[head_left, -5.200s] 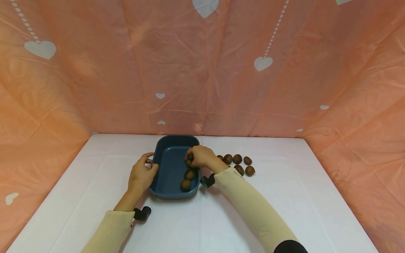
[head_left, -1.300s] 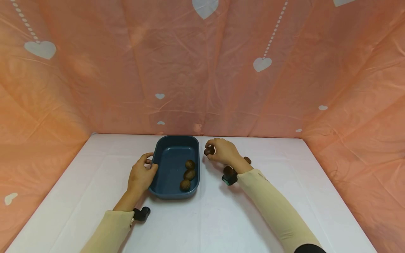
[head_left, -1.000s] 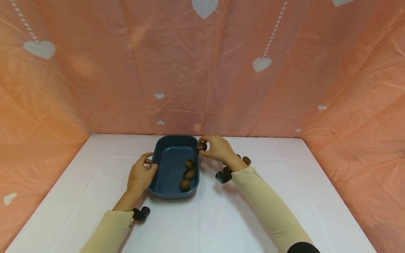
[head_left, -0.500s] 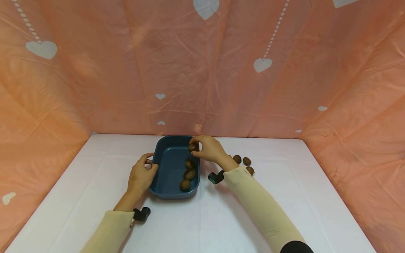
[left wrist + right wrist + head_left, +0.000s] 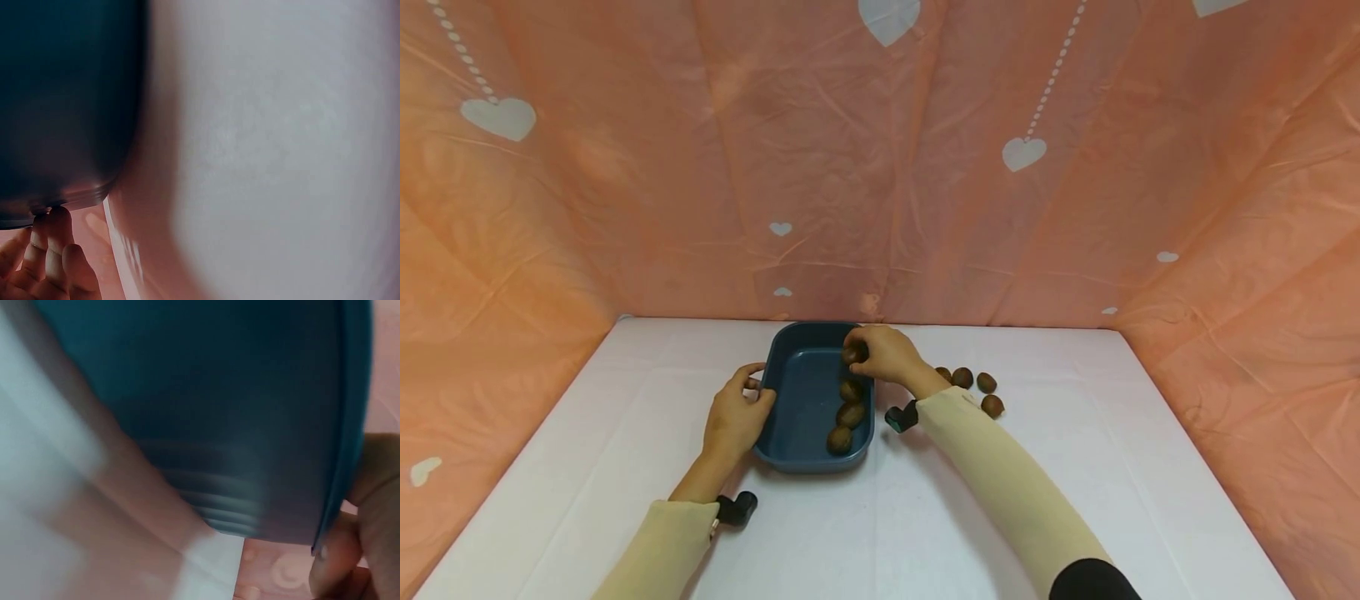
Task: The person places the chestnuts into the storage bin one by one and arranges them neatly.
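Note:
A blue rectangular dish [image 5: 801, 400] stands on the white table, with several chestnuts [image 5: 851, 415] lined up along its inner right side. My left hand [image 5: 735, 421] holds the dish by its left side; in the left wrist view its fingers [image 5: 59, 225] touch the outer wall below the rim. My right hand [image 5: 891, 358] reaches over the right rim and pinches a chestnut [image 5: 853, 353] just behind that row. In the right wrist view the dish wall [image 5: 250, 425] hides this chestnut, and only part of the hand [image 5: 381, 519] shows.
More chestnuts [image 5: 962, 377] lie on the table right of the dish, partly hidden by the right forearm. The white cloth [image 5: 880, 525] covers the table. An orange curtain [image 5: 925, 208] with white hearts closes off the back and sides.
My right hand has carried a chestnut from the right of the dish leftward over the rim, then lowered it inside. The left hand and dish have stayed in place.

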`<act>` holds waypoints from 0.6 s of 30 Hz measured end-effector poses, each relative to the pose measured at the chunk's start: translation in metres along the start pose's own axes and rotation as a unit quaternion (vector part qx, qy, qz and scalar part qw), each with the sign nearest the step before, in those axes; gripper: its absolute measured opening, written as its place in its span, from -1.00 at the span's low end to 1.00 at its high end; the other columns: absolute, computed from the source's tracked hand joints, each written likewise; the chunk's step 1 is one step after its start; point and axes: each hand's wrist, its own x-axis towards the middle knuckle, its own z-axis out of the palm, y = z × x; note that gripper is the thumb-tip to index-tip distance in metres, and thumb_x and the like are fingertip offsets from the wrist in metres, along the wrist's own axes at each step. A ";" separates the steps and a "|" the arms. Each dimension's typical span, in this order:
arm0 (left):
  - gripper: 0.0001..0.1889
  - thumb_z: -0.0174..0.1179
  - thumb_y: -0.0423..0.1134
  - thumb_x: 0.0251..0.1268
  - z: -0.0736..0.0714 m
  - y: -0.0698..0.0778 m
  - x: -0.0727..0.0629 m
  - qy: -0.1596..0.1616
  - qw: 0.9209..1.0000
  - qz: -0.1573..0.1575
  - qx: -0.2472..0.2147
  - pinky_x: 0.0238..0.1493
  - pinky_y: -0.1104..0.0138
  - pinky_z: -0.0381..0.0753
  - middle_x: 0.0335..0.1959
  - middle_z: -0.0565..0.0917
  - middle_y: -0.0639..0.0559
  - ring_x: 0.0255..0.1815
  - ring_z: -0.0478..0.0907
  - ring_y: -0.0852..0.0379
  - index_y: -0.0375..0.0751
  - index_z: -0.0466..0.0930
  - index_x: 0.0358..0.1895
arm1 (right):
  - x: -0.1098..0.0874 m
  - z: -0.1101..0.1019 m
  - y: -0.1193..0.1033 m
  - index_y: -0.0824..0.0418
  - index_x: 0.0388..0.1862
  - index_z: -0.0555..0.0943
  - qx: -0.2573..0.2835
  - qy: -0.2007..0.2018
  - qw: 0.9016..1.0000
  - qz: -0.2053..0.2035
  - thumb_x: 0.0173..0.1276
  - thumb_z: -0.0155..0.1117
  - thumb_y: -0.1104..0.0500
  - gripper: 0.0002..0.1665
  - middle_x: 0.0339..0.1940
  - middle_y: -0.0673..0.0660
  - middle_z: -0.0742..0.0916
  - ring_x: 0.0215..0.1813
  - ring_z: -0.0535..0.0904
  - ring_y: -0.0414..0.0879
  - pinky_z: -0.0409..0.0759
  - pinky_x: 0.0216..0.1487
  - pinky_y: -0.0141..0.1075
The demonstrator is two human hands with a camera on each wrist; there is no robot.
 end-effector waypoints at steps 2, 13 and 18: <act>-0.53 0.07 -0.19 0.26 0.000 0.000 0.000 0.000 1.000 0.001 0.000 -0.28 0.28 0.42 -0.05 0.58 -0.15 -0.23 0.56 -0.01 -0.04 0.43 0.28 | 0.002 0.001 0.000 -0.01 0.04 0.63 -0.002 -0.008 1.000 0.004 0.14 0.43 0.04 -0.55 -0.06 -0.04 0.72 -0.05 0.61 -0.10 0.53 0.05 -0.16; -0.52 0.07 -0.19 0.26 -0.001 0.001 0.000 0.000 1.000 0.001 0.000 -0.26 0.28 0.43 -0.04 0.58 -0.15 -0.22 0.55 -0.02 -0.05 0.43 0.28 | 0.012 0.003 -0.001 -0.02 0.02 0.63 -0.030 -0.062 0.998 0.010 0.17 0.40 0.03 -0.60 -0.13 -0.06 0.73 -0.11 0.63 -0.13 0.55 -0.03 -0.22; -0.53 0.07 -0.19 0.26 0.000 0.001 -0.001 0.001 1.000 0.001 -0.001 -0.27 0.28 0.43 -0.05 0.59 -0.15 -0.22 0.56 -0.03 -0.06 0.43 0.27 | 0.015 0.003 -0.001 -0.07 0.00 0.64 -0.050 -0.085 0.995 0.015 0.16 0.39 0.03 -0.62 -0.11 -0.05 0.72 -0.10 0.62 -0.13 0.55 -0.06 -0.22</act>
